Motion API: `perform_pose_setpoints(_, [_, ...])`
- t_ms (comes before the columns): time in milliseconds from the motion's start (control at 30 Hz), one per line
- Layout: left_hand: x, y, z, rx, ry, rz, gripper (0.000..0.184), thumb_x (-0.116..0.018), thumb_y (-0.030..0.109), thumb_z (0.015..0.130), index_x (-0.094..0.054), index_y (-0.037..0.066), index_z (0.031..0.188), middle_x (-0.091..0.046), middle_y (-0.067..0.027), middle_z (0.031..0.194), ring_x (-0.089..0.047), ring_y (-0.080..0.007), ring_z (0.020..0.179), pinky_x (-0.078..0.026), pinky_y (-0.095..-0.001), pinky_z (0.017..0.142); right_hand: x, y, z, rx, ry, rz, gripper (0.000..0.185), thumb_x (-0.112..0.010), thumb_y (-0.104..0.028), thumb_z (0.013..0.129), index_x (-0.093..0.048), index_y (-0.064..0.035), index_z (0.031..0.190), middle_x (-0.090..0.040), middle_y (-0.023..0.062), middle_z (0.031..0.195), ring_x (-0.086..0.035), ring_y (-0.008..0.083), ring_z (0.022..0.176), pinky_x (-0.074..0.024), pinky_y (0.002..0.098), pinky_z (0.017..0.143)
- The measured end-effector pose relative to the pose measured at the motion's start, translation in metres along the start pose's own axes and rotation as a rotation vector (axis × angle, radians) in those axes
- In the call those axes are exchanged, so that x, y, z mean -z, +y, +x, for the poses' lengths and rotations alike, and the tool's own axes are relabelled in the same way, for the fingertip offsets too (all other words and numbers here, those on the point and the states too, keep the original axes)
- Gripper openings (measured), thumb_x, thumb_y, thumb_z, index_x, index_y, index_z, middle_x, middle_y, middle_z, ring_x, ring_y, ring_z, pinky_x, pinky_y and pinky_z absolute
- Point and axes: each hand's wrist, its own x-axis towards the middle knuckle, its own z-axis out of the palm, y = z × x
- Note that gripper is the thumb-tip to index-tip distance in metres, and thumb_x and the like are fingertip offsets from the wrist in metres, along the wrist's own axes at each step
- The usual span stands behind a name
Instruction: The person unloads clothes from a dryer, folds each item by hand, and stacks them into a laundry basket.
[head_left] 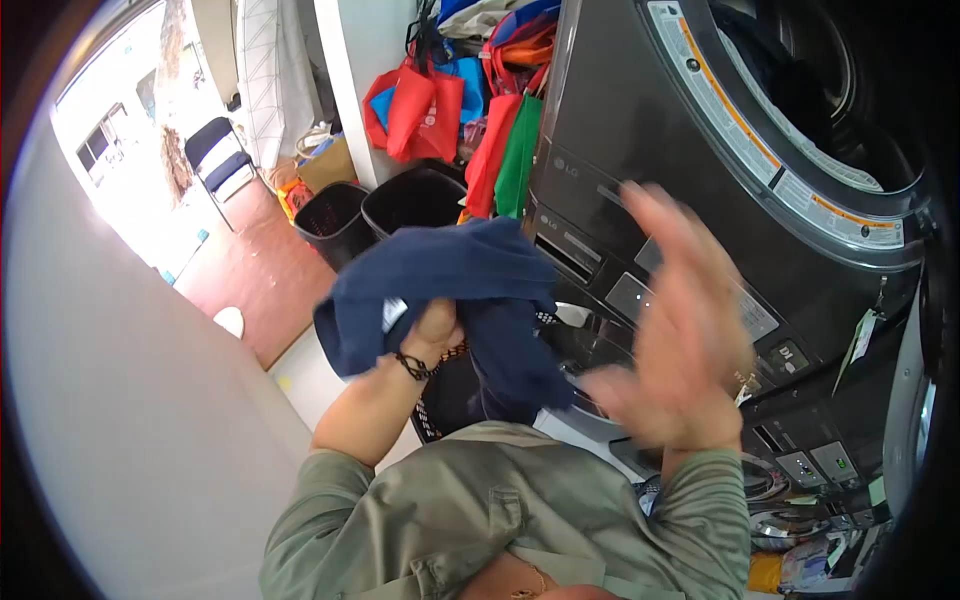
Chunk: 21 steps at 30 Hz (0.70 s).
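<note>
A navy blue garment (450,262) with a small white label hangs draped over my left hand (437,325). The fingers of that hand are mostly hidden by the cloth, but they are closed on it. My right hand (690,325) is raised in front of the dark stacked LG machines (590,190), blurred by motion, its fingers stretched out and nothing in it. Below the garment, a dark basket (428,410) with a perforated rim is partly covered by the cloth and my body.
At the upper right, the machine's round door opening (800,90) stands open with dark cloth inside. Black bins (410,195) are beyond the garment, below hanging red bags (415,105) and a green bag (520,155). A white wall (120,400) runs along the left; a folding chair (220,160) stands outside.
</note>
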Motion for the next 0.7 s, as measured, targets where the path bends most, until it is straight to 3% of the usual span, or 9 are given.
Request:
perform_pose_setpoints(100, [0.002,0.017,0.004,-0.111,0.018,0.176,0.04,-0.054,0.027,0.097,-0.049,0.003,0.128,-0.057,-0.0058,0.125,-0.054,-0.0164,0.114,-0.042,-0.0318,0.1,-0.053,0.07,0.02,-0.103,0.122,-0.033,0.108,-0.085,-0.033,0.064,-0.024,-0.0043,0.147,-0.044,0.0211,0.14,-0.045,0.0391,0.126,-0.0306,0.0418,0.106])
perform_pose_setpoints(133, [0.009,0.032,-0.001,-0.2,0.05,0.434,0.038,-0.054,0.027,0.096,-0.051,0.002,0.125,-0.058,-0.0071,0.122,-0.055,-0.0162,0.111,-0.043,-0.0311,0.097,-0.063,0.078,0.015,-0.384,0.019,0.144,0.096,-0.083,-0.02,0.068,-0.03,-0.0048,0.146,-0.045,0.0169,0.141,-0.044,0.0264,0.131,-0.0312,0.0366,0.109])
perform_pose_setpoints(200, [0.021,0.063,-0.012,-0.357,0.193,0.976,0.035,-0.052,0.026,0.095,-0.056,0.001,0.118,-0.06,-0.0097,0.114,-0.057,-0.0159,0.104,-0.046,-0.0297,0.091,-0.068,0.114,-0.003,-0.744,-0.06,0.074,0.043,-0.078,-0.014,0.073,-0.065,-0.0067,0.114,-0.071,0.0083,0.095,-0.065,0.0139,0.091,-0.048,0.0295,0.084])
perform_pose_setpoints(300, [0.048,0.115,-0.035,-0.683,0.329,1.926,0.023,-0.054,0.001,0.088,-0.058,-0.001,0.111,-0.063,-0.009,0.106,-0.06,-0.0174,0.098,-0.046,-0.0271,0.087,-0.042,0.135,-0.01,-0.635,-0.062,-0.131,0.022,-0.072,-0.009,0.078,-0.07,-0.0043,0.099,-0.07,0.0115,0.087,-0.067,0.0168,0.079,-0.0502,0.0298,0.073])
perform_pose_setpoints(400, [0.05,0.134,-0.057,-0.594,0.46,1.932,0.027,-0.055,-0.007,0.081,-0.058,-0.002,0.108,-0.064,-0.0076,0.098,-0.061,-0.0172,0.091,-0.047,-0.0276,0.084,-0.02,0.14,-0.005,-0.481,0.027,-0.332,0.023,-0.071,-0.013,0.078,-0.069,-0.0054,0.1,-0.068,0.0162,0.094,-0.067,0.0284,0.089,-0.0503,0.0359,0.078])
perform_pose_setpoints(467, [0.05,0.137,-0.07,-0.499,0.619,1.46,0.027,-0.054,-0.008,0.083,-0.059,0.0,0.108,-0.064,-0.0064,0.097,-0.062,-0.0169,0.088,-0.049,-0.0269,0.08,-0.01,0.129,0.003,-0.575,0.064,-0.285,0.021,-0.069,-0.014,0.08,-0.069,-0.0034,0.099,-0.068,0.0163,0.094,-0.065,0.031,0.091,-0.0499,0.0362,0.079])
perform_pose_setpoints(500, [0.046,0.147,-0.085,-0.432,0.619,1.379,0.024,-0.055,-0.007,0.085,-0.059,-0.001,0.108,-0.064,-0.007,0.097,-0.062,-0.0165,0.088,-0.05,-0.0263,0.08,-0.001,0.136,-0.001,-0.58,0.005,-0.295,0.021,-0.071,-0.015,0.078,-0.069,-0.0036,0.096,-0.067,0.0128,0.088,-0.066,0.0226,0.083,-0.0493,0.0316,0.074])
perform_pose_setpoints(567, [0.048,0.163,-0.113,-0.271,0.567,1.199,0.02,-0.055,0.001,0.089,-0.058,-0.002,0.109,-0.066,-0.0116,0.102,-0.065,-0.0174,0.092,-0.054,-0.0273,0.077,0.018,0.135,-0.006,-0.837,-0.216,-0.065,0.019,-0.073,-0.014,0.075,-0.068,-0.0022,0.09,-0.066,0.0059,0.084,-0.063,0.0122,0.076,-0.0464,0.0261,0.069])
perform_pose_setpoints(700, [0.077,0.162,-0.135,-0.267,0.201,0.47,0.028,-0.049,0.019,0.096,-0.057,-0.001,0.113,-0.067,-0.0138,0.1,-0.067,-0.0201,0.086,-0.056,-0.0305,0.074,0.024,0.154,-0.01,-0.449,-0.123,0.725,0.022,-0.072,-0.011,0.075,-0.065,-0.003,0.094,-0.065,0.0016,0.091,-0.062,0.0115,0.08,-0.0476,0.0243,0.074])
